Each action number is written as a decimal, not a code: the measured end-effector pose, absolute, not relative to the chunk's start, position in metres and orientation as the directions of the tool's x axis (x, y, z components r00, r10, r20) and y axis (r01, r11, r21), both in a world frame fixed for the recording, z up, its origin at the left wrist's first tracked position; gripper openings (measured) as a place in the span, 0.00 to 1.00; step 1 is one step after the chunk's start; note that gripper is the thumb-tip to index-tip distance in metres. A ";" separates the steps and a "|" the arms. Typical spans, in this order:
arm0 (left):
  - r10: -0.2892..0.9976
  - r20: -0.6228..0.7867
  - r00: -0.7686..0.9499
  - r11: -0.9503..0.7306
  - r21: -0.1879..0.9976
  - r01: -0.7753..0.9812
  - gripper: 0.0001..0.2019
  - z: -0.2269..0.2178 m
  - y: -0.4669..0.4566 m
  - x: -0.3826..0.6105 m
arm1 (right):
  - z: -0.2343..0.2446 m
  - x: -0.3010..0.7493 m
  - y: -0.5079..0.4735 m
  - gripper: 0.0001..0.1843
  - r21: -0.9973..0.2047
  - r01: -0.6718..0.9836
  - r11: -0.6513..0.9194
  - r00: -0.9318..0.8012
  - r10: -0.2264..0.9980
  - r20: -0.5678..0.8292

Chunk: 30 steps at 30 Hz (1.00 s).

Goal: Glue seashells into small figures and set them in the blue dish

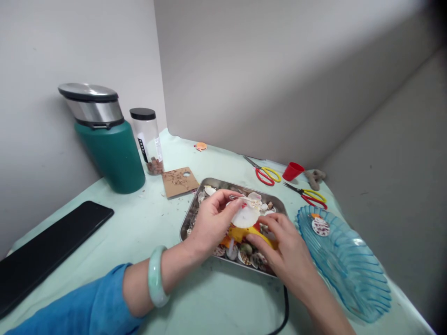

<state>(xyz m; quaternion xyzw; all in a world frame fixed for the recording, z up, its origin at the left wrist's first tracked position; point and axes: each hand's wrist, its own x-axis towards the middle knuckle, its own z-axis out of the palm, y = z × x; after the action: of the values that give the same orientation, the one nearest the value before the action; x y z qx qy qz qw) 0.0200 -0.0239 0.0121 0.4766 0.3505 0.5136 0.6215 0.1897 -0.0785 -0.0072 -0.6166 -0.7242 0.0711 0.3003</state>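
Note:
A white seashell (245, 217) is pinched by its edge between the thumb and fingers of my left hand (218, 218). A small red patch shows at the shell's upper left. My right hand (279, 237) is wrapped round a yellow hot glue gun (244, 232) with red parts, close beneath the shell; whether its tip touches the shell is hidden. Both hands are above a metal tray (279, 204) filled with shells. Several patterned shells (244, 256) lie along its near side. A thin clear piece near my left fingertips is too small to name.
A blue glass dish (352, 270) at right holds a patterned shell (320, 227). Behind are scissors (261, 171), more scissors (307, 194) and a red cup (292, 171). Left stand a green flask (111, 153), jar (148, 139) and cardboard piece (178, 181). A black cable (286, 307) runs nearby.

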 end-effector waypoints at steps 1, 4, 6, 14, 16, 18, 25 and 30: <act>0.968 0.046 0.247 0.031 0.953 -0.301 0.10 0.012 -0.024 0.020 | -0.006 0.189 -0.079 0.15 -0.469 0.845 0.257 -0.046 0.908 0.415; 0.957 0.032 0.289 0.056 0.954 -0.293 0.11 0.012 -0.025 0.020 | -0.001 0.185 -0.082 0.09 -0.513 0.780 0.358 -0.036 0.845 0.534; 0.956 0.022 0.294 0.066 0.956 -0.286 0.12 0.011 -0.025 0.020 | 0.002 0.182 -0.084 0.08 -0.560 0.717 0.415 -0.076 0.845 0.530; 0.935 0.002 0.354 0.095 0.962 -0.256 0.10 0.013 -0.026 0.022 | 0.001 0.181 -0.090 0.14 -0.709 0.604 0.364 0.002 0.889 0.458; 0.936 0.030 0.351 0.047 0.976 -0.211 0.08 0.011 -0.026 0.021 | -0.001 0.181 -0.090 0.13 -0.755 0.568 0.328 0.057 0.900 0.433; 0.928 0.083 0.364 -0.030 0.988 -0.148 0.07 0.010 -0.026 0.021 | -0.004 0.180 -0.090 0.11 -0.770 0.568 0.291 0.133 0.890 0.435; 0.872 0.137 0.470 -0.120 0.991 -0.066 0.11 0.004 -0.029 0.021 | -0.007 0.176 -0.090 0.05 -0.785 0.574 0.232 0.261 0.857 0.445; 0.866 0.033 0.500 0.004 0.997 -0.072 0.12 0.007 -0.028 0.023 | -0.010 0.176 -0.090 0.05 -0.789 0.575 0.219 0.296 0.843 0.450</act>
<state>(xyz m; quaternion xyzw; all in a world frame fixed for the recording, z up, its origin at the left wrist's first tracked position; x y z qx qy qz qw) 0.0228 -0.0276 0.0066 0.5983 0.3317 0.3743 0.6260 0.1760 -0.0903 -0.0097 -0.6118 -0.5792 0.1280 0.5234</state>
